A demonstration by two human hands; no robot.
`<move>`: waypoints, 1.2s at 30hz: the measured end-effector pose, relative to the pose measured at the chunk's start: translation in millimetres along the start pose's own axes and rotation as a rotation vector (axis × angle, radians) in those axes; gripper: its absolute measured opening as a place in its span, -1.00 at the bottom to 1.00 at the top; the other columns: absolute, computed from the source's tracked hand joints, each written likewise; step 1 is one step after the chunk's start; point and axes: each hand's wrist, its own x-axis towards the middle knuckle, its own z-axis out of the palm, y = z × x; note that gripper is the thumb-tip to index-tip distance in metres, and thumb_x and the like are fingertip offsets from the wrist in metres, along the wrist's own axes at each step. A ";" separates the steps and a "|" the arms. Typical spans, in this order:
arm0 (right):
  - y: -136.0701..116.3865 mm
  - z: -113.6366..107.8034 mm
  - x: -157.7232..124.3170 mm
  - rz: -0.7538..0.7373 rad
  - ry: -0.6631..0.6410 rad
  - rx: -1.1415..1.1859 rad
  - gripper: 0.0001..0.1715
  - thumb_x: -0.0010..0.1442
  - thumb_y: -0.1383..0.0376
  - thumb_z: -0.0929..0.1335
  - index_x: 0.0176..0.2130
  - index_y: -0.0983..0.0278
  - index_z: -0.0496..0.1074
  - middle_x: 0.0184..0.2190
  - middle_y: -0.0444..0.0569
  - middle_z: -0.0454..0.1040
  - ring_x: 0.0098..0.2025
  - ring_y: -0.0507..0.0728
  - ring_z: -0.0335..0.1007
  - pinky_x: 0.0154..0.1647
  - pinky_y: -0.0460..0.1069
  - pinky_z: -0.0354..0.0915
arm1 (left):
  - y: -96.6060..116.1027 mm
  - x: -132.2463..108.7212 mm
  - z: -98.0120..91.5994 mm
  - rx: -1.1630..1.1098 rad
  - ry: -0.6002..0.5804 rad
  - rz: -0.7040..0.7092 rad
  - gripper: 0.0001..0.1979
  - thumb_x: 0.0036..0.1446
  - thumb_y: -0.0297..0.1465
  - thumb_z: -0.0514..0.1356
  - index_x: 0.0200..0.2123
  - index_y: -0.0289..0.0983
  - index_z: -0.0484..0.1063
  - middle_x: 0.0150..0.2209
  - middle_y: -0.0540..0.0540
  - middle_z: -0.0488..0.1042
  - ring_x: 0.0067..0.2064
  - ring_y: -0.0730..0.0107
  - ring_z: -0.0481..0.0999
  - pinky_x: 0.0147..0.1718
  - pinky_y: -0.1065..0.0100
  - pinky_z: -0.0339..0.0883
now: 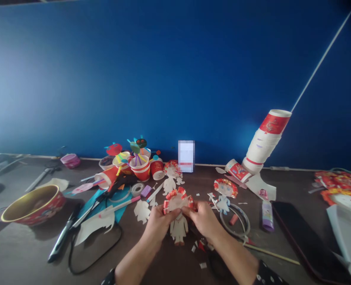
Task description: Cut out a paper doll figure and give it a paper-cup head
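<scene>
Between my hands is a paper doll (pixel 179 228) with a pale body and a round head edged by red and white paper curls. My left hand (pixel 162 217) pinches the left side of its head, thumb on the front. On the other side, my right hand (pixel 201 217) grips the head's right edge, its thumb close to the left one. A similar doll with drawn eyes and a red curled rim (pixel 225 190) lies to the right. Just beyond my hands is another red-rimmed paper doll (pixel 169 180). White paper cut-outs (pixel 142 210) lie by my left hand.
At left are a gold-lined bowl (pixel 33 204), a hot glue gun (pixel 110 192) with its cable, and decorated paper cups (pixel 141 171). A leaning stack of paper cups (pixel 266 136), a glue stick (pixel 267 215), a tape ring (pixel 243 221) and a dark phone (pixel 302 237) are at right. A blue wall (pixel 175 79) stands behind.
</scene>
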 end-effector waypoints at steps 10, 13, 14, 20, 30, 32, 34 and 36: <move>-7.7 1.7 -2.8 0.085 0.016 0.043 -0.76 0.02 0.20 0.30 -0.45 0.30 0.48 -0.59 -0.08 0.52 -0.47 0.15 0.43 -0.58 -0.08 0.22 | -8.4 8.6 -8.7 0.008 0.004 -0.003 -0.71 -0.28 -0.26 0.32 -0.55 -0.40 0.47 -0.58 -0.15 0.51 -0.56 0.28 0.47 -0.52 0.32 0.33; -10.3 2.3 -3.3 0.098 0.024 0.057 -0.78 0.00 0.20 0.31 -0.51 0.29 0.45 -0.61 -0.09 0.51 -0.49 0.15 0.43 -0.58 -0.08 0.23 | -7.3 7.9 -7.9 0.020 0.007 -0.002 -0.71 -0.29 -0.28 0.32 -0.52 -0.40 0.48 -0.57 -0.14 0.51 -0.54 0.29 0.48 -0.51 0.34 0.33; -10.9 1.5 -3.0 0.101 0.022 0.063 -0.78 -0.01 0.20 0.32 -0.51 0.29 0.45 -0.60 -0.09 0.52 -0.50 0.15 0.44 -0.59 -0.08 0.23 | -6.7 8.2 -8.1 0.017 0.006 -0.009 -0.71 -0.30 -0.28 0.33 -0.52 -0.40 0.48 -0.58 -0.13 0.51 -0.54 0.30 0.47 -0.51 0.35 0.33; -16.5 -20.9 4.5 0.079 0.117 0.096 -0.67 -0.08 0.11 0.37 -0.36 0.31 0.43 -0.49 -0.03 0.53 -0.51 0.13 0.44 -0.63 -0.08 0.23 | -0.5 12.7 -14.8 -0.114 0.117 0.018 -0.70 -0.35 -0.30 0.35 -0.52 -0.38 0.44 -0.64 -0.05 0.46 -0.61 0.37 0.43 -0.57 0.38 0.30; -44.7 -95.8 3.9 -0.211 0.613 0.019 -0.71 0.01 0.10 0.33 -0.35 0.27 0.38 -0.55 -0.09 0.41 -0.57 0.04 0.30 -0.60 -0.07 0.21 | 4.3 8.2 -17.4 -0.136 0.237 0.051 -0.79 -0.30 -0.36 0.32 -0.56 -0.37 0.42 -0.72 0.03 0.38 -0.70 0.53 0.30 -0.67 0.48 0.16; -45.4 -96.4 -0.9 -0.182 0.519 -0.233 -0.73 0.01 0.09 0.32 -0.40 0.25 0.42 -0.64 -0.11 0.38 -0.63 0.06 0.27 -0.63 -0.05 0.17 | 3.3 7.0 -16.3 -0.130 0.219 0.045 -0.78 -0.31 -0.37 0.33 -0.56 -0.37 0.42 -0.70 0.02 0.40 -0.67 0.50 0.34 -0.63 0.47 0.20; -41.1 -87.5 -4.3 -0.103 0.227 -0.506 -0.76 0.06 0.12 0.28 -0.44 0.20 0.44 -0.66 -0.13 0.39 -0.67 0.06 0.26 -0.64 -0.03 0.13 | 1.2 5.7 -15.0 -0.119 0.196 0.035 -0.77 -0.31 -0.36 0.33 -0.53 -0.38 0.44 -0.66 -0.01 0.43 -0.64 0.46 0.38 -0.59 0.44 0.24; -32.8 -73.1 -5.9 -0.083 0.070 -0.670 -0.83 0.02 0.20 0.32 -0.53 0.19 0.43 -0.58 -0.09 0.46 -0.57 0.10 0.33 -0.56 -0.02 0.12 | -1.9 4.7 -13.8 -0.100 0.172 0.011 -0.74 -0.29 -0.34 0.32 -0.50 -0.39 0.44 -0.63 -0.06 0.46 -0.62 0.42 0.41 -0.58 0.42 0.27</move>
